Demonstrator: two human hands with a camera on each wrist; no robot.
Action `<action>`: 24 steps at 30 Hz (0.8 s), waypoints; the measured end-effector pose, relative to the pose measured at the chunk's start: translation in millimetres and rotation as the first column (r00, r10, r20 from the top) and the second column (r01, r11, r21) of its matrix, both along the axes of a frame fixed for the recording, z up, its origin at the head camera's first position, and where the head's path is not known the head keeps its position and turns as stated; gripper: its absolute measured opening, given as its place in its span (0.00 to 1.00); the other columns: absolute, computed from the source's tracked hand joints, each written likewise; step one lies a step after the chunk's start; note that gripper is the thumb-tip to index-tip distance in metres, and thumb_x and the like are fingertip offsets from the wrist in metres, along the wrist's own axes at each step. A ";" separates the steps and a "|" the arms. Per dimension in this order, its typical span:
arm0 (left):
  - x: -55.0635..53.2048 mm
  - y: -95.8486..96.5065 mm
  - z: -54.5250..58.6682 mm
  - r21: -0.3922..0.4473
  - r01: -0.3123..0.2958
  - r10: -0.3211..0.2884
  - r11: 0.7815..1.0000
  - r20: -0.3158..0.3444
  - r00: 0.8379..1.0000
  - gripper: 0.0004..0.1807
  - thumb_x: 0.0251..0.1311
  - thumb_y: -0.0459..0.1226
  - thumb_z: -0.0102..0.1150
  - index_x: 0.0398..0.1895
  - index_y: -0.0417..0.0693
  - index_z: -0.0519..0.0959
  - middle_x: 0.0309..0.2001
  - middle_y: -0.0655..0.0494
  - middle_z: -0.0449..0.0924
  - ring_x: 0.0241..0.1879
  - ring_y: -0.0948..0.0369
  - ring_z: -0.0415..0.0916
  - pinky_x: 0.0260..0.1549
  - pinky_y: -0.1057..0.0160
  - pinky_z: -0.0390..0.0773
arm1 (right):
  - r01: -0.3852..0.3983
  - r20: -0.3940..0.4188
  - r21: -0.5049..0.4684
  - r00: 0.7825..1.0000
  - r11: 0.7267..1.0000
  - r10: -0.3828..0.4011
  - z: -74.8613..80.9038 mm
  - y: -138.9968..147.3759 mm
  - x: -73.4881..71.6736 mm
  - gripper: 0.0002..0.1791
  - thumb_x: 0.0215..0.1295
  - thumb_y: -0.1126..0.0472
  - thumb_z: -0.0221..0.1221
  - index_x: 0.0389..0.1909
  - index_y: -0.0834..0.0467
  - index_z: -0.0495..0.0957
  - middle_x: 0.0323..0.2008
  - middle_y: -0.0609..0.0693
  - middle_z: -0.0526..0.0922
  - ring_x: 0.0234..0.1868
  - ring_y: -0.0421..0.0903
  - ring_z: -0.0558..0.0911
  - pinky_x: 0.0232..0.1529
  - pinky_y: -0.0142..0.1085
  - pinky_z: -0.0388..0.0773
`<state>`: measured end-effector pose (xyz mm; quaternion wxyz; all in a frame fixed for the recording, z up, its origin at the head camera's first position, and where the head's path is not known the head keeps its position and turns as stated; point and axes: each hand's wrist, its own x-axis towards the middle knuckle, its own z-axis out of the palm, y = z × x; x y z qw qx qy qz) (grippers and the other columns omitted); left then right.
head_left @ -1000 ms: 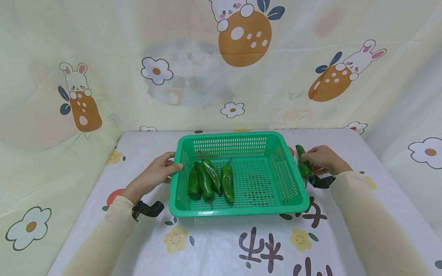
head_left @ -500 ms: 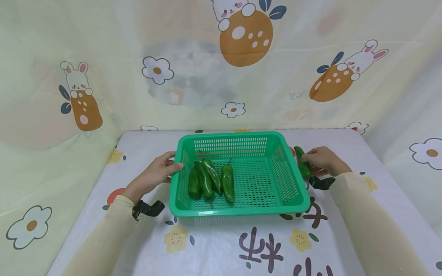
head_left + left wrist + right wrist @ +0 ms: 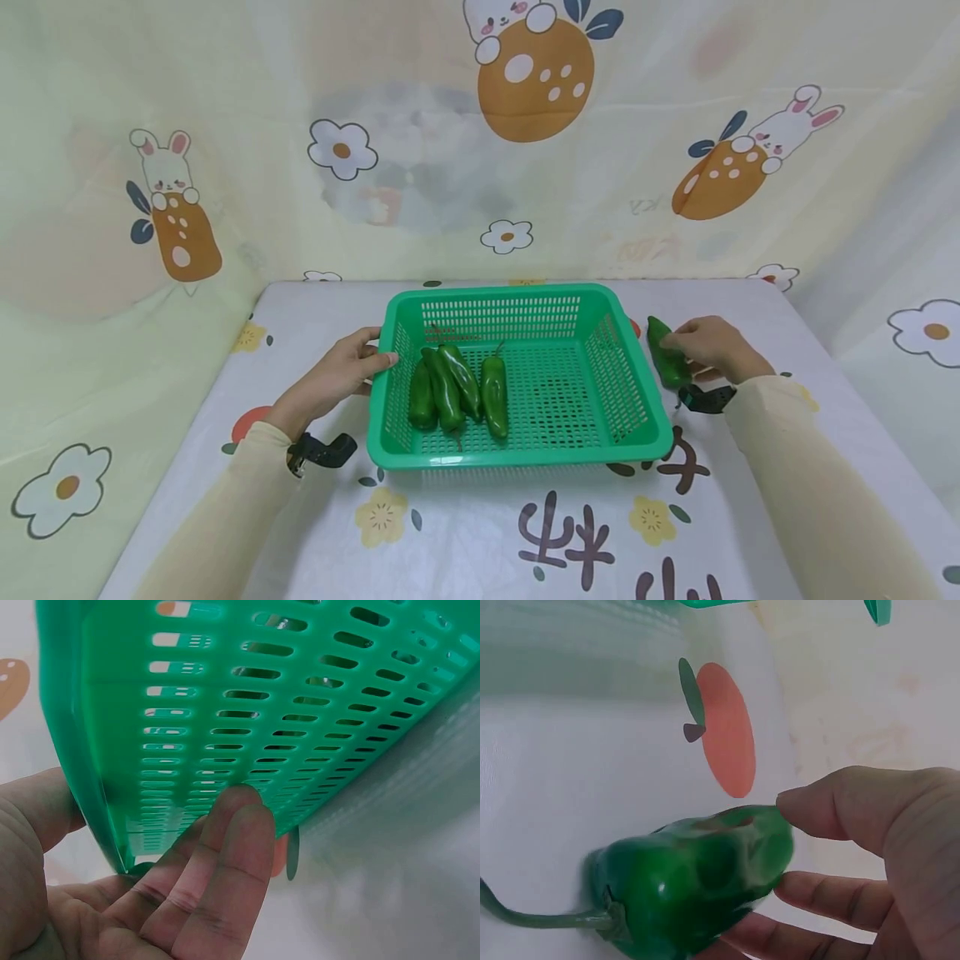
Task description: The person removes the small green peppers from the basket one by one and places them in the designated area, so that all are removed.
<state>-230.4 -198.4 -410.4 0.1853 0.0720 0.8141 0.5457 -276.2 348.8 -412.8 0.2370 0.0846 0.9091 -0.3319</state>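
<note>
By the left hand (image 3: 341, 367), the green basket (image 3: 517, 457) was gripped at its left edge; by the right hand (image 3: 712, 343), a single pepper (image 3: 690, 877) was pinched just outside the basket's right edge, toward the counter's (image 3: 465, 533) right edge. Four peppers (image 3: 443, 392) were grouped inside, nearer the left edge.

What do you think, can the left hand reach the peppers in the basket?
Probably yes: nothing covers the peppers, though the left hand would likely have to let go of the basket first.
</note>
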 end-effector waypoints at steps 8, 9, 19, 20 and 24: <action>0.1 -0.8 0.4 -0.002 -0.006 0.006 1.000 -0.002 1.000 0.32 0.79 0.39 0.53 0.80 0.41 0.57 0.57 0.35 0.79 0.47 0.50 0.86 0.50 0.46 0.87 | -0.035 -0.003 0.089 0.999 0.995 0.036 20.8 -3.7 4.7 0.41 0.76 0.44 0.54 0.69 0.77 0.62 0.64 0.76 0.69 0.58 0.72 0.78 0.48 0.54 0.87; 0.0 -0.6 0.4 -0.001 -0.007 0.007 1.000 0.001 1.000 0.32 0.79 0.39 0.53 0.80 0.42 0.57 0.57 0.35 0.80 0.47 0.50 0.86 0.50 0.47 0.87 | -0.038 -0.009 0.098 0.999 0.994 0.039 24.1 -5.1 5.4 0.41 0.76 0.44 0.54 0.69 0.77 0.62 0.64 0.76 0.68 0.58 0.72 0.77 0.48 0.54 0.87; -0.4 -0.4 0.8 -0.002 0.007 -0.007 1.000 -0.003 1.000 0.33 0.79 0.40 0.53 0.80 0.40 0.57 0.58 0.34 0.79 0.47 0.50 0.86 0.50 0.47 0.87 | -0.074 -0.245 0.182 0.962 0.981 0.118 66.1 -55.2 12.2 0.41 0.75 0.41 0.55 0.71 0.71 0.64 0.67 0.76 0.68 0.53 0.69 0.82 0.48 0.57 0.86; -0.5 -0.4 0.5 -0.002 0.004 -0.004 1.000 0.000 1.000 0.32 0.79 0.40 0.53 0.80 0.41 0.57 0.58 0.34 0.79 0.47 0.50 0.86 0.50 0.47 0.87 | -0.077 -0.270 0.188 0.955 0.979 0.127 70.8 -63.1 12.6 0.40 0.75 0.41 0.55 0.71 0.71 0.65 0.66 0.75 0.69 0.53 0.69 0.81 0.50 0.58 0.85; -0.5 0.1 -0.4 0.004 -0.002 0.002 1.000 0.003 1.000 0.33 0.79 0.40 0.53 0.80 0.40 0.56 0.59 0.33 0.78 0.48 0.49 0.86 0.50 0.47 0.87 | -0.123 -0.331 0.185 0.926 0.975 0.180 83.4 -92.6 13.8 0.38 0.76 0.43 0.55 0.71 0.69 0.67 0.63 0.73 0.75 0.52 0.66 0.81 0.51 0.60 0.80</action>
